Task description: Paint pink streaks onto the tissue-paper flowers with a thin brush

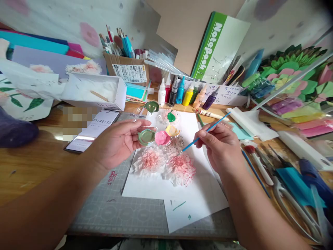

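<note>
My left hand [121, 140] grips the left edge of a clear paint palette [156, 119], whose wells hold green, pink and yellowish paint. In my right hand [218, 142] is a thin blue paintbrush [199, 137], pinched between thumb and fingers and slanting down to the left. Its tip is just above the right-hand one of two ruffled pink and white paper flowers [180, 168]. The left-hand flower [151, 160] sits beside it, below the palette. Both lie on white paper [148, 189] over a grey cutting mat [104, 208].
Paint bottles [187, 95] stand in a row behind the palette. A phone [91, 130] and a white box [95, 91] are on the left. Scissors [291, 208], brushes and a blue glue gun [310, 175] lie on the right. Behind stands a notebook [221, 48].
</note>
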{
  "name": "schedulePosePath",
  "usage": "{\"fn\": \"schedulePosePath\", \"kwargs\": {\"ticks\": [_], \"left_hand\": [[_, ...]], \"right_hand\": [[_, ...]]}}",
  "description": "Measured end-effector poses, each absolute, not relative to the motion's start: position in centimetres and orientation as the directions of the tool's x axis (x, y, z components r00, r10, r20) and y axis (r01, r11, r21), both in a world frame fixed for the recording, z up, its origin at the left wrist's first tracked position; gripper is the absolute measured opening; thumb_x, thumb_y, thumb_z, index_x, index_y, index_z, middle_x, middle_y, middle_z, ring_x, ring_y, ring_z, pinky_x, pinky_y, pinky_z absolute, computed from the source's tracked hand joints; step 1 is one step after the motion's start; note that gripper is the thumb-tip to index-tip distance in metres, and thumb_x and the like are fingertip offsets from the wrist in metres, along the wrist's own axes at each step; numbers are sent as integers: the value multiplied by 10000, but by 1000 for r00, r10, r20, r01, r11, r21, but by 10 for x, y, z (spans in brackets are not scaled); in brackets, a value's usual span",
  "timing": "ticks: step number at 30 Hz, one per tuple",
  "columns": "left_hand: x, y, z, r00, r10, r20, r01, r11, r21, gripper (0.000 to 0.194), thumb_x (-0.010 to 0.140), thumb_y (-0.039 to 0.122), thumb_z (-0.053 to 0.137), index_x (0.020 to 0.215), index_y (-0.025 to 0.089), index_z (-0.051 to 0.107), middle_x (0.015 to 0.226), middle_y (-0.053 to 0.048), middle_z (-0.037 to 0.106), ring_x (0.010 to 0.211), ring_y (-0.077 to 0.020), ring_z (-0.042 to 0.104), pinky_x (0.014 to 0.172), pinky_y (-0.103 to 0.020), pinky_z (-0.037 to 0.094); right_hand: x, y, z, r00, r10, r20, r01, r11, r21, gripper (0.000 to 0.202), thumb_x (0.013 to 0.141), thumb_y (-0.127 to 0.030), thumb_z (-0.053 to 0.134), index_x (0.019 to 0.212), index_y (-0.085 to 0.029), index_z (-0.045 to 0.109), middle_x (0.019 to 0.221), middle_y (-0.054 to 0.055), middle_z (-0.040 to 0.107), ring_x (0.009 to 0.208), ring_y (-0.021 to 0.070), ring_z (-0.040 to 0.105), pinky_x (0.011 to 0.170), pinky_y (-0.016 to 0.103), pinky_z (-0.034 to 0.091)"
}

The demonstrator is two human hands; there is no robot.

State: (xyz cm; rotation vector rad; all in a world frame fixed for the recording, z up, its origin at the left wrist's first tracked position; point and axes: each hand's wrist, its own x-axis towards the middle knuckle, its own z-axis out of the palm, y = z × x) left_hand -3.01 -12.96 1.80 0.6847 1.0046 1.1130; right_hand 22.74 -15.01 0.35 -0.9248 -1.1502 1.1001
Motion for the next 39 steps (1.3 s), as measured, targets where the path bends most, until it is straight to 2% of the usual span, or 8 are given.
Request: {"fn": "schedulePosePath", "kwargs": {"ticks": [14,20,28,39], "left_hand": [[-26,-130,23,87,943,-322,-446,326,833,145,847,151,651,837,120,792,768,-63,782,660,-144,709,581,-233,568],[-25,-133,24,132,934,-333,-433,357,828,119,828,164,700,847,97,797,744,-91,777,654,-154,704,569,-227,552],[-27,-134,27,122,931,-343,-435,361,825,114,817,198,716,852,126,796,803,-75,778,706,-154,692,605,-244,546],[-28,-134,27,117,928,-353,-434,368,823,102,785,205,739,821,138,806,785,-78,782,697,-166,696,590,-248,547]], "right_hand": [[231,-146,5,93,971,218,-183,232,-955,178,727,-286,862,701,-205,706,603,-31,687,493,91,613,493,203,497],[232,-145,6,127,974,188,-176,209,-962,228,699,-337,866,678,-205,682,575,-33,656,482,105,591,494,237,492],[231,-145,4,113,977,183,-197,203,-959,195,713,-294,848,672,-202,681,581,-33,666,486,96,596,496,220,481],[231,-146,4,118,982,148,-181,168,-969,226,698,-337,852,682,-205,669,592,-28,651,494,110,593,503,248,486]]}}
